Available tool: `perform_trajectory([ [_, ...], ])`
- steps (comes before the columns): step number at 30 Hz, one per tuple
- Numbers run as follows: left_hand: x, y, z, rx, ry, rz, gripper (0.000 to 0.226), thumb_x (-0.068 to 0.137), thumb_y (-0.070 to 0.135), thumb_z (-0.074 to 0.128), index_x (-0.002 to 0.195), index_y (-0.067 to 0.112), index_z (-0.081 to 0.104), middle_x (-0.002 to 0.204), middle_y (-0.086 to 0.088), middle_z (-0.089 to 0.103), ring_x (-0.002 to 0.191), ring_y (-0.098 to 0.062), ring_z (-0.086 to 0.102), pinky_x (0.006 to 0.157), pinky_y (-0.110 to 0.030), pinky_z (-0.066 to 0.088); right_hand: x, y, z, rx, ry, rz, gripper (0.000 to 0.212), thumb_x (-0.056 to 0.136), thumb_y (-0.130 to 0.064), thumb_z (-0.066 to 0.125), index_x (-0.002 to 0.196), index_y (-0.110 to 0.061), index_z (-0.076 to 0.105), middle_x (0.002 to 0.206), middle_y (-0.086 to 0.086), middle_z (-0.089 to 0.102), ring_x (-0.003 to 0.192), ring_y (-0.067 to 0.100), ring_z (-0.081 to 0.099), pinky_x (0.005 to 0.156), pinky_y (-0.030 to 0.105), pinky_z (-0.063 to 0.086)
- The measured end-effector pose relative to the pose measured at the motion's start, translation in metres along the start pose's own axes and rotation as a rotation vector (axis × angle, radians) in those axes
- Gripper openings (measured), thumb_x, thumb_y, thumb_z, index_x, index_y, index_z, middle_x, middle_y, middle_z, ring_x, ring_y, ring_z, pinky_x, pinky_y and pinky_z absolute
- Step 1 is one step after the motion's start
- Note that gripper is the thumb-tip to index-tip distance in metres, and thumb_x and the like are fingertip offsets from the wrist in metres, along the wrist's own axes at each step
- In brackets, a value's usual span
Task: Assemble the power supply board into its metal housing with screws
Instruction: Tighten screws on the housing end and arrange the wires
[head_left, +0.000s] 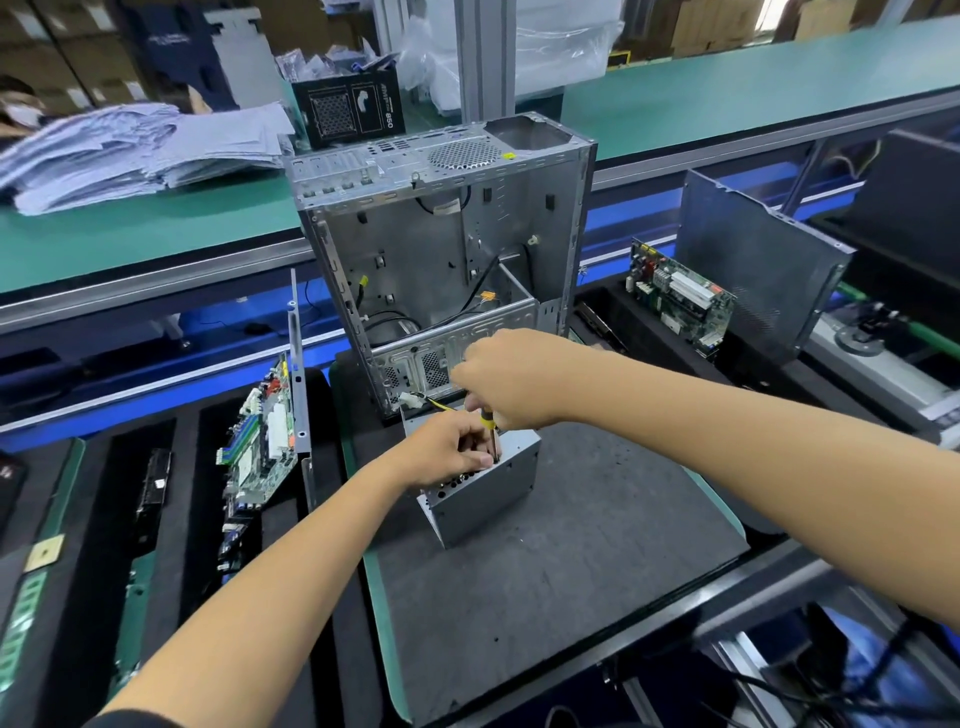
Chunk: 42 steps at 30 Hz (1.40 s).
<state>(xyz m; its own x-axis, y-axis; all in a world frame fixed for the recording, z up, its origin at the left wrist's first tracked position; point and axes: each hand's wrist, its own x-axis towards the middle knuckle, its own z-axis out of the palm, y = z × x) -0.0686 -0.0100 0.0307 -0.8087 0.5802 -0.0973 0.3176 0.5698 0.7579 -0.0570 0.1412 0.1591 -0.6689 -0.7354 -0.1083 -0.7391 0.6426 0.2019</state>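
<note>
metal housing (485, 480) stands on the dark mat (571, 545) of the tabletop, just in front of the open computer case (441, 249). left hand (449, 449) clamped on the housing's top edge. right hand (501, 382) closed around a yellow-black screwdriver (488, 420), shaft pointing down into the housing. board inside not visible.

Your grey metal housing (485, 486) stands on the dark mat, perforated face toward seven o'clock, open top up.

My left hand (451, 448) hides the screwdriver (489, 427) tip and whatever screw it meets inside the housing (483, 486).
</note>
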Motion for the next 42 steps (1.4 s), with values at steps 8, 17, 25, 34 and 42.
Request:
perform_trajectory([
  [8,0.001,0.000,-0.001,-0.024,-0.012,-0.024,0.017,0.084,0.003,0.068,0.078,0.018,0.062,0.064,0.014,0.054,0.060,-0.004,0.045,0.061,-0.015,0.040,0.000,-0.002,-0.006,0.055,-0.104,0.167,0.019,0.093,-0.028,0.047,0.087,-0.012,0.039,0.075,0.003,0.044,0.059,0.020,0.044,0.047,0.030,0.028],
  [17,-0.001,0.002,-0.001,-0.003,-0.012,0.005,0.004,0.085,0.002,0.067,0.089,0.001,0.067,0.071,0.003,0.056,0.062,-0.009,0.044,0.059,-0.013,0.036,0.002,0.000,-0.014,-0.020,-0.070,-0.022,0.008,0.089,-0.011,0.054,0.095,-0.008,0.058,0.100,0.007,0.059,0.088,0.022,0.057,0.067,0.033,0.044],
  [25,0.001,0.003,-0.001,-0.015,-0.021,-0.004,0.007,0.085,0.000,0.067,0.086,0.007,0.066,0.061,0.015,0.051,0.053,0.003,0.043,0.056,-0.009,0.034,0.000,-0.004,0.000,0.011,0.060,0.056,0.030,0.083,-0.018,0.053,0.065,-0.016,0.030,0.066,0.001,0.033,0.066,0.026,0.045,0.058,0.031,0.038],
  [34,0.001,0.000,-0.008,-0.053,-0.027,-0.067,0.016,0.083,0.011,0.072,0.095,0.018,0.062,0.091,0.006,0.062,0.081,-0.001,0.058,0.078,-0.015,0.048,0.013,-0.006,0.005,0.627,0.122,0.102,0.041,0.086,-0.038,0.065,0.065,-0.008,0.046,0.057,-0.002,0.039,0.052,0.011,0.034,0.050,0.024,0.029],
  [42,0.005,-0.015,-0.030,0.116,-0.090,-0.375,0.041,0.080,0.047,0.073,0.099,0.013,0.063,0.085,0.008,0.062,0.084,-0.012,0.058,0.069,-0.019,0.041,0.041,0.034,0.018,0.656,-0.007,0.282,0.030,0.097,-0.020,0.044,0.069,-0.016,0.035,0.061,0.003,0.047,0.048,0.015,0.040,0.051,0.028,0.030],
])
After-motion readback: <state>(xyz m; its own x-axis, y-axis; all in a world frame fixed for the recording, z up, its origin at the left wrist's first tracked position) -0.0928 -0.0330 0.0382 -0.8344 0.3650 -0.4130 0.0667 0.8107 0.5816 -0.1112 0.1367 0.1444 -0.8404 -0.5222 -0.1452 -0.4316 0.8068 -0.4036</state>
